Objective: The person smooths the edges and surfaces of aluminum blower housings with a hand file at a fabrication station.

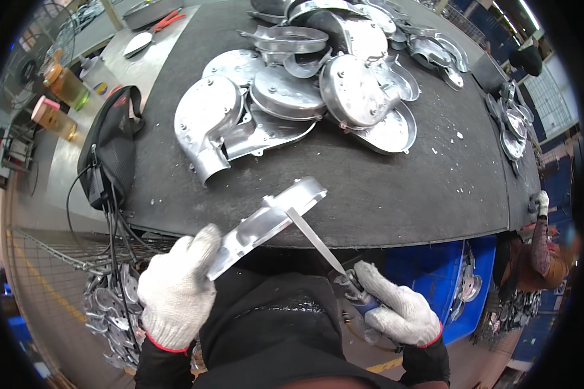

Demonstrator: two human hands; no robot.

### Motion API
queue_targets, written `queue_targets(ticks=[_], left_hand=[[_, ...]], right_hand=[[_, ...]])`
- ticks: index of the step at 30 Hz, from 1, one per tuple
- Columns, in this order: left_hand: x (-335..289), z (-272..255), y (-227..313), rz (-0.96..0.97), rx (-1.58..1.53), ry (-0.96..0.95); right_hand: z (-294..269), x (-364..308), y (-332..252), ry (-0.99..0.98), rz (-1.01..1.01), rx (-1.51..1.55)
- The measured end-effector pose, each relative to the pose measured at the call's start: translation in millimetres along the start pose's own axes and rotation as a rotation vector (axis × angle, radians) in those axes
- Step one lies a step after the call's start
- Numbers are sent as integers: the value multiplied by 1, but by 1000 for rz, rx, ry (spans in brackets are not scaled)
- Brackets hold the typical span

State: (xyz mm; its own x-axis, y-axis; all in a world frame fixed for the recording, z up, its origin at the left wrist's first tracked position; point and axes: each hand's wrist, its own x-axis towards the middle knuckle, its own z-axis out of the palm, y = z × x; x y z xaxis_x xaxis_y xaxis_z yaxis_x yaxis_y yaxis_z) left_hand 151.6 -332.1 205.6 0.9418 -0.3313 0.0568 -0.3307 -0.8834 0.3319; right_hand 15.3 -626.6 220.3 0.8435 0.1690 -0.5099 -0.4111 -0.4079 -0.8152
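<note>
My left hand (178, 288), in a white knit glove with a red cuff, grips one end of a silvery cast-metal housing (250, 233). The piece is tilted, its far end reaching over the table's front edge. In my gloved right hand (399, 308) is a power file, its metal body (353, 288) partly hidden by the fingers. Its long flat blade (315, 240) slants up to the left and meets the housing's rim near the far end. Beyond, similar round metal housings (211, 110) lie heaped on the dark table mat (292, 165).
A black bag (113, 146) with hanging cables stands at the table's left edge, beside bottles (65, 84). Metal parts fill a wire basket (107, 305) at lower left. Blue bins (425, 275) sit below the table at right. Another person's gloved hand (540, 202) is at far right.
</note>
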Motion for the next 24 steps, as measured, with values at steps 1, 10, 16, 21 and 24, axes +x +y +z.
queue_targets(ticks=[1, 10, 16, 21, 24], left_hand=[[0, -1, 5, 3, 37, 13], [-4, -9, 15, -34, 85, -31], [-3, -5, 7, 111, 161, -8], [0, -8, 7, 113, 147, -55], [1, -8, 14, 22, 132, -50]], right_hand=[[10, 1, 13, 97, -194, -30], [24, 14, -19, -168, 182, -63], [38, 23, -5, -183, 178, 373], [36, 21, 3, -104, -99, -105], [31, 19, -7, -83, -68, -80]])
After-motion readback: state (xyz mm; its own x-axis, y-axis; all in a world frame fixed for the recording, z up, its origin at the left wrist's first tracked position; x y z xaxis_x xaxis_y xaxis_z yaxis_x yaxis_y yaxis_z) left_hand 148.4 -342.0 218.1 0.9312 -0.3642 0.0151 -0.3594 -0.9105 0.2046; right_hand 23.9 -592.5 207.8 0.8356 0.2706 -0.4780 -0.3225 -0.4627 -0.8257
